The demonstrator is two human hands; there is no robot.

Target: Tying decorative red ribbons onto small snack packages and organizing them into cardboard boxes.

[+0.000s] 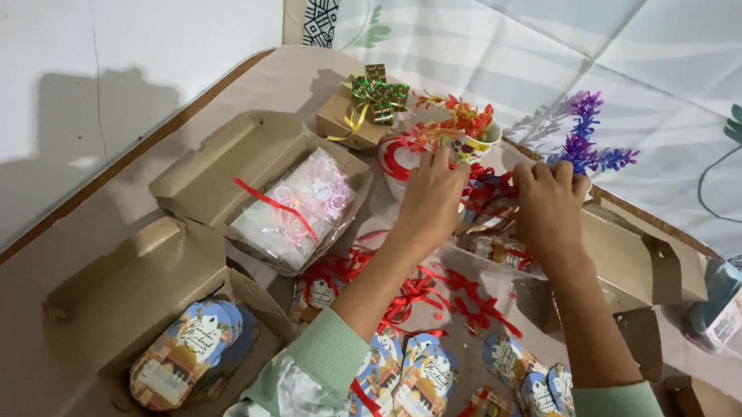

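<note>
I see my left hand (430, 199) and right hand (549, 212) at the back of the brown worktop (11, 332), both pinching curly red ribbon (484, 190) over small ribbon-tied packets (499, 249), beside a cup of orange plastic flowers (466, 133).
</note>
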